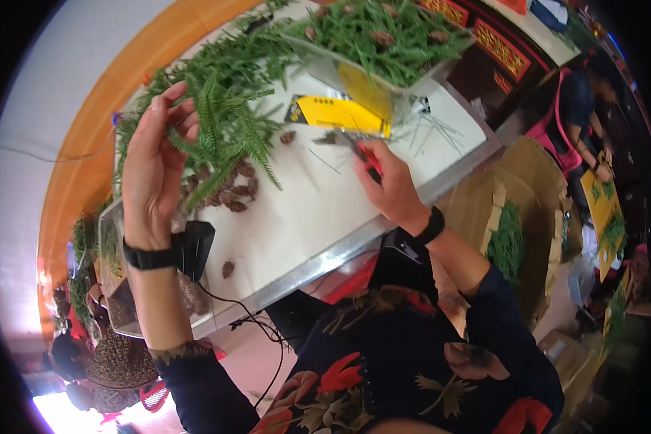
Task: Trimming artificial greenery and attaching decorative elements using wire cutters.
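My left hand [150, 155], raised over the left part of the white table [296, 228], has its fingers curled at a green artificial pine sprig [213, 134]. The sprig's needled branches fan out to the right, above a pile of brown pine cones [235, 195]. In my right hand [394, 186] is a pair of red-handled pliers [372, 163], closed in the fist with the metal jaws pointing left. Below the jaws a thin wire [324, 160] lies on the tabletop. One loose pine cone [288, 137] rests between my hands.
A clear bin [333, 69] of green sprigs and cones stands at the back, beside a yellow card [333, 112] and loose wires [437, 134]. More sprigs [231, 61] heap at back left. A cardboard box [474, 210] stands right; another person [582, 119] works beyond it.
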